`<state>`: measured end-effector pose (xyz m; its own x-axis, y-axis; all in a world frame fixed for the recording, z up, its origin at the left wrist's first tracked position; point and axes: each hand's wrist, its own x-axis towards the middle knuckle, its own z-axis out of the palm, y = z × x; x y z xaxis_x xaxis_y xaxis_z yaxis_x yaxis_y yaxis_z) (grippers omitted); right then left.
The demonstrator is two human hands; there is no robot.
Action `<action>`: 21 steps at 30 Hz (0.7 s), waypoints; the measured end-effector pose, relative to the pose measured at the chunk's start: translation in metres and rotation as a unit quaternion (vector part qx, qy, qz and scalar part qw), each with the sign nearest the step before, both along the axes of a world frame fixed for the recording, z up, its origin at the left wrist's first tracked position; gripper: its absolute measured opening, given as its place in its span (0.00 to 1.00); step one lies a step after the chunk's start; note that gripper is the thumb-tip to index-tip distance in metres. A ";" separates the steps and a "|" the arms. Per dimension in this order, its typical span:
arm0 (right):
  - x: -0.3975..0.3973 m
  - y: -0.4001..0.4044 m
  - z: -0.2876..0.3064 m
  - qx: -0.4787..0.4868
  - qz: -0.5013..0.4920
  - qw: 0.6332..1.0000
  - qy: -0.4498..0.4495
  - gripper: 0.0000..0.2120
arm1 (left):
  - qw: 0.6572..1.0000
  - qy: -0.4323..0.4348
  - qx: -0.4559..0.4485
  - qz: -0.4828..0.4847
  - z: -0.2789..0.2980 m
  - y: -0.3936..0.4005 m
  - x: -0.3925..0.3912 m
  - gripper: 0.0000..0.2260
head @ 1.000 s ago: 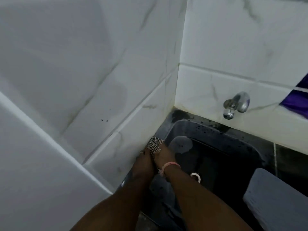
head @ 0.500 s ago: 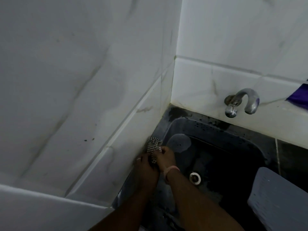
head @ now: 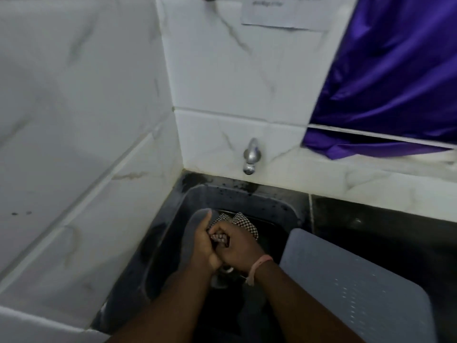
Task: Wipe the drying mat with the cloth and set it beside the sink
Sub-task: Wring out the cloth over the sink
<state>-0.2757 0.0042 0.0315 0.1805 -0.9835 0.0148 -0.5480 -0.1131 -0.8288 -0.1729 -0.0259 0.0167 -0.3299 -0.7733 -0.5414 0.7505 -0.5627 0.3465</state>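
A black-and-white checked cloth (head: 243, 221) is bunched between both my hands over the dark sink (head: 284, 209). My left hand (head: 205, 246) grips one end of it and my right hand (head: 238, 246), with a pink band at the wrist, grips the other, fists pressed together. The grey drying mat (head: 351, 285) with rows of small holes lies to the right, overlapping the sink's right rim and the dark counter.
A chrome tap (head: 251, 155) sticks out of the white tiled back wall above the sink. White tiled wall (head: 74, 144) closes in the left side. Purple fabric (head: 385, 70) hangs at the upper right, a paper note (head: 284, 11) beside it.
My hands with the cloth have moved from the sink's left rim toward its middle. The view has swung right and up, showing the purple fabric and more of the mat.
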 end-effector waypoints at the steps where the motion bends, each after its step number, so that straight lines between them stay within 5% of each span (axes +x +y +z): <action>1: -0.014 0.013 0.002 0.001 -0.018 0.999 -0.041 0.14 | 1.000 -0.008 0.002 -0.016 0.002 0.008 -0.014 0.16; 5: -0.105 0.062 0.008 -0.074 -0.300 0.941 -0.138 0.04 | 0.997 0.028 -0.010 -0.076 0.013 0.045 -0.074 0.19; 7: -0.150 0.082 0.006 -0.029 -0.388 0.906 -0.166 0.17 | 0.994 0.043 -0.023 -0.099 0.015 0.058 -0.099 0.20; 9: -0.184 0.103 0.003 0.037 -0.357 0.902 -0.240 0.28 | 0.989 0.068 -0.033 -0.128 0.016 0.073 -0.126 0.25; 11: -0.206 0.124 0.004 0.019 -0.310 0.908 -0.281 0.22 | 0.985 0.088 -0.036 -0.143 0.015 0.089 -0.151 0.30; 14: -0.235 0.153 0.003 -0.072 -0.309 0.924 -0.212 0.06 | 0.989 0.083 -0.004 -0.124 0.010 0.113 -0.191 0.29; 18: -0.250 0.180 0.016 -0.165 -0.281 0.945 -0.031 0.09 | 0.993 0.074 0.036 -0.091 0.006 0.137 -0.226 0.29; 21: -0.245 0.201 0.033 -0.139 -0.186 0.968 -0.100 0.10 | 0.994 0.079 0.040 -0.069 0.011 0.152 -0.242 0.26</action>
